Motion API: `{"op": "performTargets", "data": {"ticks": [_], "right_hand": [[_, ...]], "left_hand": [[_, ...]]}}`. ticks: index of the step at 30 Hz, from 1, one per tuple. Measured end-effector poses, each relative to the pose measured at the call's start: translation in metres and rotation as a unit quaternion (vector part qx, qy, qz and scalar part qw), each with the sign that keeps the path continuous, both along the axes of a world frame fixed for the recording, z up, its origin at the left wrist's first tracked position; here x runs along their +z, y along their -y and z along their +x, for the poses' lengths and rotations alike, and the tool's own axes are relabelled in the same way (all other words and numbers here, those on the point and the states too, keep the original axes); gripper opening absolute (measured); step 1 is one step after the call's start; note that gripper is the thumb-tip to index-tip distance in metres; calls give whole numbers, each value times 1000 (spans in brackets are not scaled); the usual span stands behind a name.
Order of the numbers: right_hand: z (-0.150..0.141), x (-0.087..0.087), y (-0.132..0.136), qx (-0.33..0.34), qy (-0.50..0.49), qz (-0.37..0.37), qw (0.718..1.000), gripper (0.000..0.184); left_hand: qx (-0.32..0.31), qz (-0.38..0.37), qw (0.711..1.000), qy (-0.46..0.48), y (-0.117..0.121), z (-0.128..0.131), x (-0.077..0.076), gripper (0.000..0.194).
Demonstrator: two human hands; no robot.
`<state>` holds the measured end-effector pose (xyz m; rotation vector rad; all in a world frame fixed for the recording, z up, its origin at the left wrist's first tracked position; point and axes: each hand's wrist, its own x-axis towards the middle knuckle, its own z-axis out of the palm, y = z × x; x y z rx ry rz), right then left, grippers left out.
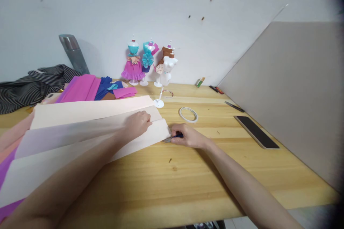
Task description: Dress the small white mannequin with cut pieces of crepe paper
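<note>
My left hand (pixel 137 123) rests on folded pale cream crepe paper (pixel 80 128), fingers curled and pressing it to the wooden table (pixel 188 171). My right hand (pixel 186 136) is closed round small scissors with a blue handle (pixel 173 137), their tips at the paper's right edge. A roll of white tape (pixel 188 114) lies just beyond my right hand.
Small dress-form figures in paper outfits (pixel 149 62) stand against the wall, with pink and blue paper sheets (pixel 91 88) left of them. A striped cloth (pixel 32 86) and metal flask (pixel 73 53) sit far left. A phone (pixel 256 131), pen (pixel 234 106) and grey board (pixel 290 89) are right.
</note>
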<state>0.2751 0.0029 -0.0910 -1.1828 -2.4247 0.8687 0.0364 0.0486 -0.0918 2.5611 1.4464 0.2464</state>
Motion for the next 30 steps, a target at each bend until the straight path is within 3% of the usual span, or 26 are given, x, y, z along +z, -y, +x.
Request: {"op": "performTargets", "data": {"ticks": [8,12,17,23,27,30], "right_hand": [[4,-3,-2,-3,-19,-14,1000,34],[5,-4,-3,-68,-53,-39,995,38],[7,-7,-6,-169,-63,23,983,33],[1,-9,-4,-190,-75,45,978,25],[-10,-15,-2,-219,-33,40,974,39],[-14,-24,-3,-233,-23,44,971,34]], "left_hand": [[-2,-18,1000,20,1,0,4,12],[-7,-39,998,38,-2,-2,10,12],[-4,-52,998,38,-5,-6,10,19],[-16,-66,997,35,-2,-4,6,14],[-21,-68,996,54,0,-3,9,9],[-23,-80,994,67,-1,-3,10,8]]}}
